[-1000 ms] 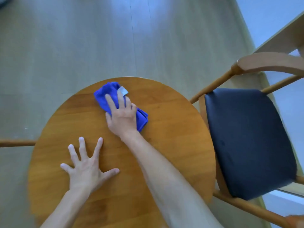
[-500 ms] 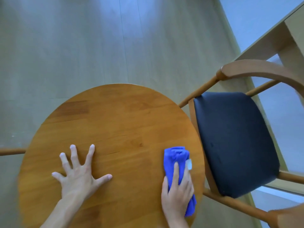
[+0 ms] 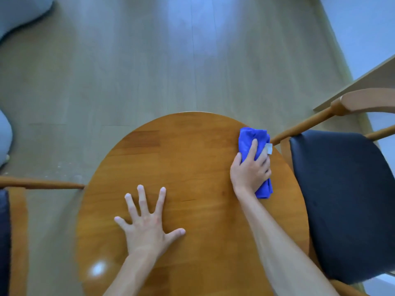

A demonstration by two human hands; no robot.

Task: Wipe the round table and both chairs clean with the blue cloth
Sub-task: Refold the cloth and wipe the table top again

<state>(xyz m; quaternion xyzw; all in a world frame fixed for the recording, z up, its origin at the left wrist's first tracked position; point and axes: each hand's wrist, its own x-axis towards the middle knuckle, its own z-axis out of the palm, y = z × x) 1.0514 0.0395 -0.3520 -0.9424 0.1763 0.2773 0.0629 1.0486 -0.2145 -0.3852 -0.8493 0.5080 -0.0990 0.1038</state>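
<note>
Right hand (image 3: 250,170) presses blue cloth (image 3: 254,135) at table (image 3: 192,157) edge.

Round table (image 3: 188,159), wood. Right hand (image 3: 250,171) presses folded blue cloth (image 3: 254,139) flat at table's right edge, beside dark-seated chair (image 3: 342,199). Left hand (image 3: 147,227) splayed flat on tabletop, near side. Second chair (image 3: 12,210) at left.

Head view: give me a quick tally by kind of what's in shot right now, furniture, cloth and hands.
Round table: 1
Chairs: 2, right chair and left chair, partly in frame
Blue cloth: 1
Hands: 2, left hand and right hand
Total: 6
</note>
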